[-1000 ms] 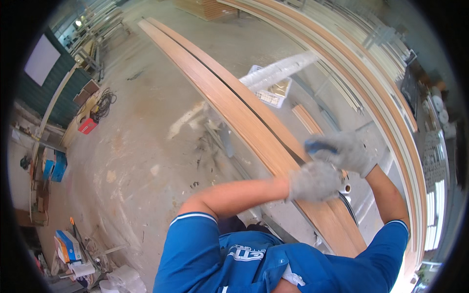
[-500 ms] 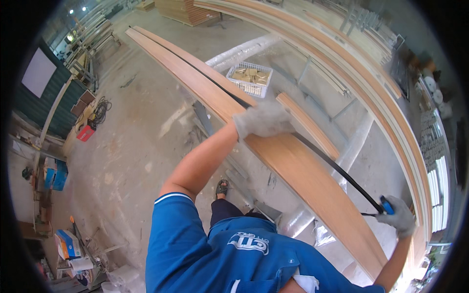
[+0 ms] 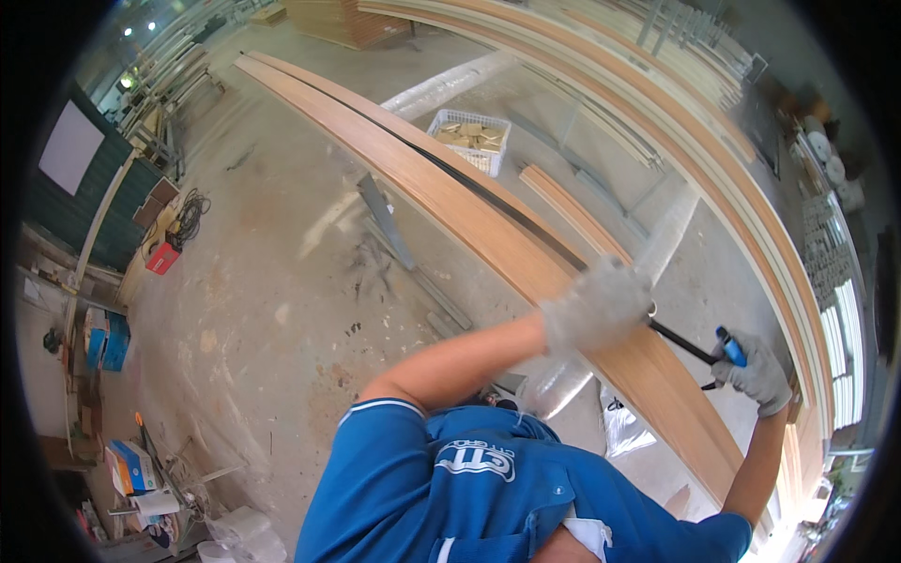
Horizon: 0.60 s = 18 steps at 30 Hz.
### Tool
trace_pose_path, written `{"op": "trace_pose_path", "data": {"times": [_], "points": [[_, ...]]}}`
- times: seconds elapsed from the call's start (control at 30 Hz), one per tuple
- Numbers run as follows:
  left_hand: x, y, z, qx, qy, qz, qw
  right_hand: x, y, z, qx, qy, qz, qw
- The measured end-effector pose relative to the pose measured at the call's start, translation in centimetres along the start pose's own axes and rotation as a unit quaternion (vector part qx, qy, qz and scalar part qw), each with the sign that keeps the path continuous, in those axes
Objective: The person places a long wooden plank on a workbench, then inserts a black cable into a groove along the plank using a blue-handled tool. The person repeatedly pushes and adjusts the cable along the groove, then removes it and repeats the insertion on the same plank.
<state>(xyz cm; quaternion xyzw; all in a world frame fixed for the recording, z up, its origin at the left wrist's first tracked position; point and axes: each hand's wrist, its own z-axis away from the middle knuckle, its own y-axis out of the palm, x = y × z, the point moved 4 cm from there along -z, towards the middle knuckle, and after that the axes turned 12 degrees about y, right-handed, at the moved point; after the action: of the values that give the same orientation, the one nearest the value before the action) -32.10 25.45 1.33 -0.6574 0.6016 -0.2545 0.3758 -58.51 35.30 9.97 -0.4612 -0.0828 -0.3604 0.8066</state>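
Observation:
A long wood-coloured board (image 3: pixel 488 220) stretches from the far left to the near right, with a dark line along its length. My left hand (image 3: pixel 596 305), in a grey glove and blurred by motion, is closed over a black strip (image 3: pixel 683 340) at the board's edge. The strip comes out from under its fingers and runs to my right hand (image 3: pixel 758 373), also gloved. There, my right hand grips the strip's near part together with a small blue-and-black tool (image 3: pixel 731 348), whose kind I cannot make out.
Long boards (image 3: pixel 751 220) lie stacked along the right. Beyond the work board, a white plastic crate (image 3: pixel 469 141) holds small wood-coloured pieces. A shorter board (image 3: pixel 568 211) lies beside it. Grey metal pieces (image 3: pixel 385 220) are on the floor; a red box (image 3: pixel 162 258) and cables sit at left.
My left hand has slid along the board toward the near right, shortening the loose strip between my hands. My right hand, still holding the strip and blue tool, has moved slightly.

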Motion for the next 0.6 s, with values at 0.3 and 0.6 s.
{"op": "trace_pose_path", "data": {"times": [0.3,0.6], "points": [[-1.3,2.6,-1.2,0.129,-0.062,0.005,0.99,17.7,2.9,-14.2,-0.137,-0.27,0.17,0.938],[-1.6,4.5,0.8,-0.164,-0.16,0.133,0.964,44.7,17.9,-22.8,-0.169,-0.471,0.224,0.836]]}}
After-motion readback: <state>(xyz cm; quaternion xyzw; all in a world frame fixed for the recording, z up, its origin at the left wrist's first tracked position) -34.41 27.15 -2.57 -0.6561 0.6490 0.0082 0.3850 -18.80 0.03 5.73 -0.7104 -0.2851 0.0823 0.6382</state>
